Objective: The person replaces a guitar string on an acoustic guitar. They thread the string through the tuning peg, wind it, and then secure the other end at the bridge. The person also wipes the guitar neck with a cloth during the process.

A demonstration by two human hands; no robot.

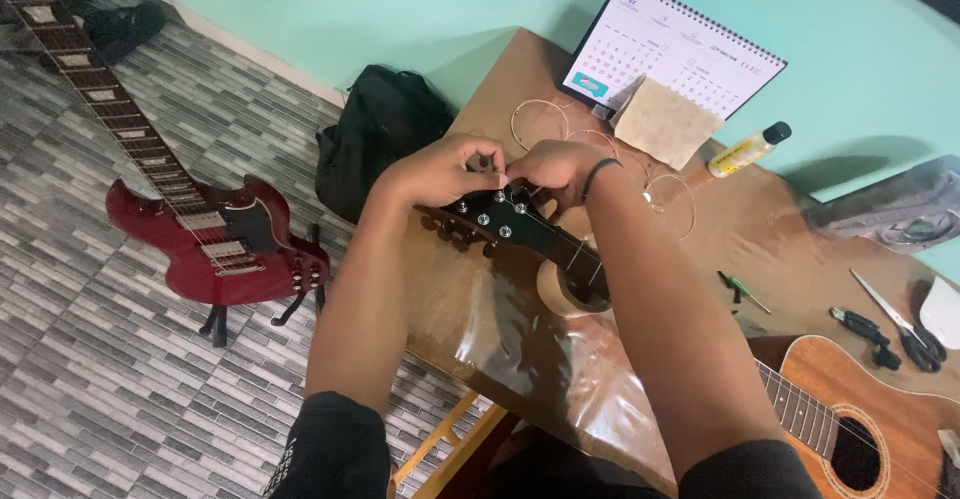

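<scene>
An acoustic guitar lies across the brown table (500, 319); its black headstock (500, 217) with silver tuning posts points left, and its wooden body (870, 409) sits at the lower right. My left hand (440, 167) pinches at the top of the headstock by a tuning post. My right hand (560, 169), with a dark band on the wrist, meets it there, fingers closed on a thin string. The neck rests on a roll of tape (560, 294).
A red electric guitar (215, 244) stands on the tiled floor at left, beside a black bag (375, 134). On the table are coiled strings (540, 124), a desk calendar (670, 44), a small bottle (748, 149), scissors (900, 324) and a small screwdriver (742, 291).
</scene>
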